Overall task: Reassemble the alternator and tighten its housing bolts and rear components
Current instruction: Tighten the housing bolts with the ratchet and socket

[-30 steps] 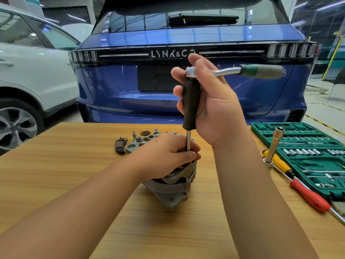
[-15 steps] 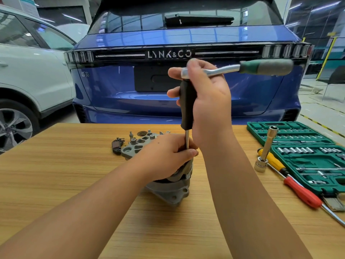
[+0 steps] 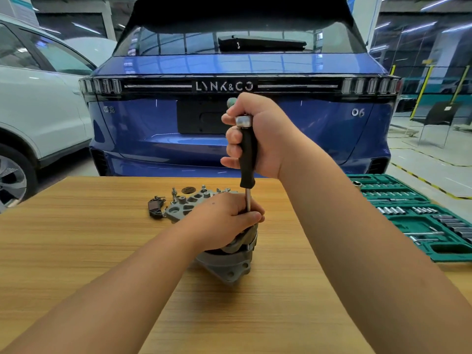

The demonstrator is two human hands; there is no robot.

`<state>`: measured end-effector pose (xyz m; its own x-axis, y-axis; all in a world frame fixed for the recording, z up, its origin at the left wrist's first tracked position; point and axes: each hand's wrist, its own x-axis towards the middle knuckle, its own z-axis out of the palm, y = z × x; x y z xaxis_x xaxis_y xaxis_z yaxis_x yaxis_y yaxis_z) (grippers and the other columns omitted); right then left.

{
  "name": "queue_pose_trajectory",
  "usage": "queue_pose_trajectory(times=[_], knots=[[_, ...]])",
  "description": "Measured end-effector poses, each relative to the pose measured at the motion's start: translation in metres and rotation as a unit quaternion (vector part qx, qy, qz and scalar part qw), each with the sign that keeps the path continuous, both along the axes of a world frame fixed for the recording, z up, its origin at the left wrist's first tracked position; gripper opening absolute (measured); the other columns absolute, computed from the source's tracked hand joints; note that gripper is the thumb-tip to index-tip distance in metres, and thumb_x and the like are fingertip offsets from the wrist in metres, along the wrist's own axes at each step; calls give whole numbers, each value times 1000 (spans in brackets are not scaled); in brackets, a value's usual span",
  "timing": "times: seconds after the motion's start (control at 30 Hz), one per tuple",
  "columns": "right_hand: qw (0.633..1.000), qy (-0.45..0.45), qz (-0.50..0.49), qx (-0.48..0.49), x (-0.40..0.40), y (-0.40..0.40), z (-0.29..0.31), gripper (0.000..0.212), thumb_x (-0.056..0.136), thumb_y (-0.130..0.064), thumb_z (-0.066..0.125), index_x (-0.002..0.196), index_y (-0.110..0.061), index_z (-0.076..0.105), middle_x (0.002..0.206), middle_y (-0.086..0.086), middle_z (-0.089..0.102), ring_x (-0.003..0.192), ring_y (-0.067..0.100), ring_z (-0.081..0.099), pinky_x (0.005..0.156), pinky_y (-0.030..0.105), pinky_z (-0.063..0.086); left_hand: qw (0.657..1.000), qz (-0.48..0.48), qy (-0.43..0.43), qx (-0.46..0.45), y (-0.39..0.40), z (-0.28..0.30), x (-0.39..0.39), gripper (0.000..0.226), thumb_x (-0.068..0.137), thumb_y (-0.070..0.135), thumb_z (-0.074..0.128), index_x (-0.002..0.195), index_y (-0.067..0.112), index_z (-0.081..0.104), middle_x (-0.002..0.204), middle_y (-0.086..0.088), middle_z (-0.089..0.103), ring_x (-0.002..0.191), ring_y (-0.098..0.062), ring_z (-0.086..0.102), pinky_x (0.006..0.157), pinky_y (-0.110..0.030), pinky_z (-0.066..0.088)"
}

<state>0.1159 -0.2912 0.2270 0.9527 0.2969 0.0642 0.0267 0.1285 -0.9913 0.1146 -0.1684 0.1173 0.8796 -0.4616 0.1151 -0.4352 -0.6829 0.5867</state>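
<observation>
The ratchet handle has swung round since a moment ago; now only its green tip [image 3: 232, 101] peeks out behind the right hand [image 3: 263, 139]. The alternator [image 3: 229, 261] stands on the tabletop [image 3: 76, 251], near its middle. The left hand [image 3: 224, 223] grips its top. The right hand grips the black driver [image 3: 247, 159]. If the driver tilts, it could slip off the bolt. If the left hand lets go, the alternator could tip over.

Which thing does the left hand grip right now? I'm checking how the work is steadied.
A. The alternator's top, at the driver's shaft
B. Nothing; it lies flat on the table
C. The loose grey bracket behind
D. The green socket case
A: the left hand curls over the alternator, beside the driver held by the right hand.
</observation>
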Motion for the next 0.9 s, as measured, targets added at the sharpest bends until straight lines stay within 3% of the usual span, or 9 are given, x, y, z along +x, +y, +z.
queue_pose_trajectory(times=[0.13, 0.33, 0.43, 0.53, 0.6, 0.7, 0.8, 0.9], knots=[[998, 11, -37, 55, -2, 2, -2, 15, 90, -21, 44, 96, -9, 49, 52, 0, 43, 43, 16, 36, 55, 26, 34, 1000, 0, -2, 1, -2, -1, -1, 16, 103, 38, 52, 109, 44, 65, 104, 27, 69, 100, 13, 59, 86, -17, 45], [982, 12, -73, 172, -4, 0, -9, 19, 93, -21, 40, 103, -8, 49, 58, 6, 59, 44, 15, 45, 49, 23, 38, 1000, 4, -3, 8, -5, -2, -1, 14, 104, 39, 50, 108, 46, 61, 97, 29, 65, 100, 10, 57, 87, -21, 46], [959, -46, -95, 263, -4, 5, -23, 21, 97, -20, 44, 111, -7, 51, 89, 11, 76, 58, 17, 59, 60, 28, 45, 1000, 10, 3, 14, -6, 0, -1, 17, 104, 40, 49, 113, 42, 64, 90, 32, 62, 91, 14, 55, 77, -16, 43], [926, -158, -84, 332, -8, 6, -47, 15, 101, -20, 43, 109, -14, 54, 111, 16, 73, 80, 23, 69, 71, 32, 51, 1000, 12, 0, 18, -4, 2, -3, 16, 105, 39, 50, 94, 46, 59, 74, 38, 61, 76, 19, 57, 67, -15, 39], [919, -210, -37, 331, -13, 3, -60, 25, 97, -26, 39, 110, -20, 59, 114, 15, 72, 87, 27, 68, 72, 34, 51, 1000, 5, 7, 15, -2, 3, -3, 22, 104, 38, 51, 86, 47, 59, 70, 46, 58, 73, 26, 54, 67, -17, 39], [923, -215, 68, 313, -12, -7, -67, 47, 96, -42, 31, 122, -23, 64, 122, 15, 68, 92, 26, 64, 78, 38, 47, 1000, -11, 23, 3, 1, 5, -3, 18, 104, 37, 53, 95, 47, 64, 81, 42, 63, 83, 26, 55, 75, -15, 40], [937, -181, 112, 277, -5, -16, -64, 64, 99, -63, 18, 130, -25, 59, 114, 11, 69, 88, 22, 61, 78, 37, 46, 1000, -13, 24, -2, 3, 4, -1, 16, 103, 37, 54, 101, 47, 66, 96, 33, 69, 93, 19, 58, 85, -16, 43], [944, -163, 120, 259, 1, -15, -63, 72, 93, -72, 20, 133, -22, 53, 101, 6, 68, 83, 19, 58, 74, 34, 45, 1000, -13, 22, 9, 3, 4, 1, 17, 103, 37, 54, 96, 48, 66, 96, 35, 68, 92, 18, 59, 84, -17, 45]])
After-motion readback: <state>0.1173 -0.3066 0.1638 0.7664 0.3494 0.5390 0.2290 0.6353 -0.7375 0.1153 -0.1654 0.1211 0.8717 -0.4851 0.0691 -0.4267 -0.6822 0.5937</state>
